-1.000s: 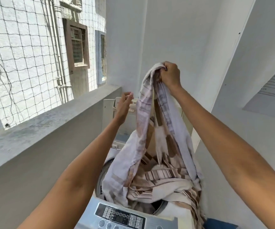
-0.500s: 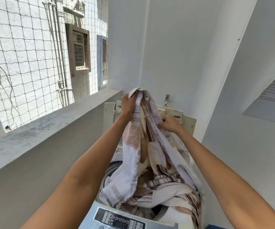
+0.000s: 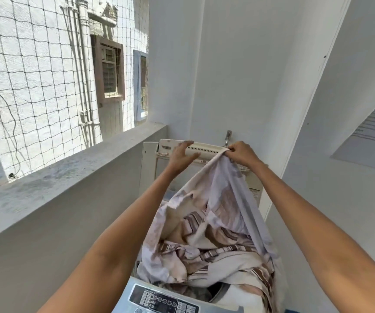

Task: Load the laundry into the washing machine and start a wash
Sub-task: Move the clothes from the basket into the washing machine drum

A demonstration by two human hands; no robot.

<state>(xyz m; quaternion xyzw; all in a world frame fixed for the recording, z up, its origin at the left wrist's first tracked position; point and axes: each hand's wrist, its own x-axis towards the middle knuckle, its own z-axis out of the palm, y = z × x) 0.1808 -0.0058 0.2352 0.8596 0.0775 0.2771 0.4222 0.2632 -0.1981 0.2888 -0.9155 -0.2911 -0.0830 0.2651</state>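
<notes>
- Much of the patterned sheet (image 3: pixel 206 242) is heaped over the mouth of the washing machine (image 3: pixel 221 294), low at 6 o'clock, just behind the control panel (image 3: pixel 164 300). A fold trails over the rim at 5 o'clock; if you leave it, it could slip outside or catch when the lid closes.
- Your right hand (image 3: pixel 241 154), at 1 o'clock, pinches the sheet's top corner. Let go carelessly and the cloth may drape onto the raised lid (image 3: pixel 204 150) instead of falling into the drum.
- Your left hand (image 3: pixel 182 154), at 12 o'clock, is spread, holding nothing, in front of that lid; I cannot tell whether it touches. A knock might bring the lid down on the load.
</notes>
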